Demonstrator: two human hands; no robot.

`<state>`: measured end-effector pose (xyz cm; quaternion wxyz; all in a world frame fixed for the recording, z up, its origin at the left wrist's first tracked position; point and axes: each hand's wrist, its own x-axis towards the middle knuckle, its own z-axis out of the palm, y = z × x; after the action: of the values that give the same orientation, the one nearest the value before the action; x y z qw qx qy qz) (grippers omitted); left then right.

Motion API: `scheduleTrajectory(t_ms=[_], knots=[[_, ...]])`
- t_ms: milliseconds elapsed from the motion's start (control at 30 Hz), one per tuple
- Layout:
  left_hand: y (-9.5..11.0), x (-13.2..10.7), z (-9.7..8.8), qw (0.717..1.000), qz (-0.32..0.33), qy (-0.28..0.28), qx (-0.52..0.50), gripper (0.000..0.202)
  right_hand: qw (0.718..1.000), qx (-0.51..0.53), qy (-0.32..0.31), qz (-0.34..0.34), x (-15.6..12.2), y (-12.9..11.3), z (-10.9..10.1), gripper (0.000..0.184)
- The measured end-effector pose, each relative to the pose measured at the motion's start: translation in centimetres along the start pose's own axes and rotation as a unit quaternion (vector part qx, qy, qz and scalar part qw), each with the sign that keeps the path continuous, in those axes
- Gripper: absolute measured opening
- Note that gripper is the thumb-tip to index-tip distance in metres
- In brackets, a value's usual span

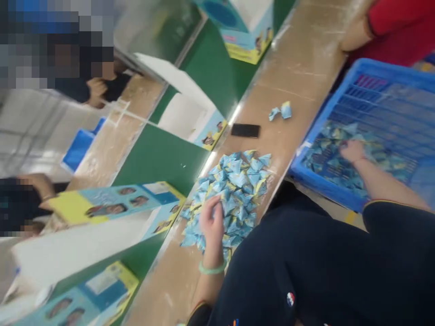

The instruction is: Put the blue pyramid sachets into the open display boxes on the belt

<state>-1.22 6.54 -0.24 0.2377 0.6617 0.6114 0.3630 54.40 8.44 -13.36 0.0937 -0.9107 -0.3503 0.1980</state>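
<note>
My left hand (212, 219), with a pale green bangle (212, 270) at its wrist, is over a heap of small blue-and-yellow pyramid-shaped packets (238, 179) on the table. Its fingers are curled in towards the thumb; whatever may be between them is hidden. On the other side, my right hand (353, 151) reaches down into a blue plastic basket (340, 192). Similar packets (384, 158) lie around it there. The right fingertips are blurred and partly out of sight, so their grip is unclear.
A black phone (245, 131) and two loose packets (286, 110) lie beyond the heap. Open printed boxes (118, 203) stand along the green belt (166, 151). Across it are co-workers' hands (97, 88); a red-sleeved arm (356, 34) is at upper right.
</note>
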Motion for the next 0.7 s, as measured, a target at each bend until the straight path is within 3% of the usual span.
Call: scheduleTrajectory(t_ms=[100,200,267,433,533,700], knots=[[0.7,-1.5,-1.4,0.999,-0.024,0.048,-0.007,0.020,0.992,0.007,-0.125,0.014,-2.9,4.0,3.5,0.015],[2.4,-3.7,-0.8,0.999,-0.043,0.030,0.000,0.020,0.979,0.046,-0.196,-0.043,-4.6,5.0,7.3,0.032],[3.7,-5.4,0.8,0.997,-0.080,0.002,0.013,0.022,0.970,0.084,-0.208,-0.097,-5.0,4.5,10.0,0.044],[7.1,-8.8,7.3,0.983,-0.170,-0.067,-0.003,0.033,0.938,0.147,-0.248,-0.193,-4.0,2.2,15.7,0.067],[9.0,-9.8,10.0,0.974,-0.198,-0.108,-0.026,0.036,0.922,0.127,-0.293,-0.219,-2.8,0.8,17.4,0.075],[10.4,-11.1,11.6,0.965,-0.255,-0.060,-0.017,0.042,0.905,0.026,-0.356,-0.230,-2.6,-0.6,18.3,0.094]])
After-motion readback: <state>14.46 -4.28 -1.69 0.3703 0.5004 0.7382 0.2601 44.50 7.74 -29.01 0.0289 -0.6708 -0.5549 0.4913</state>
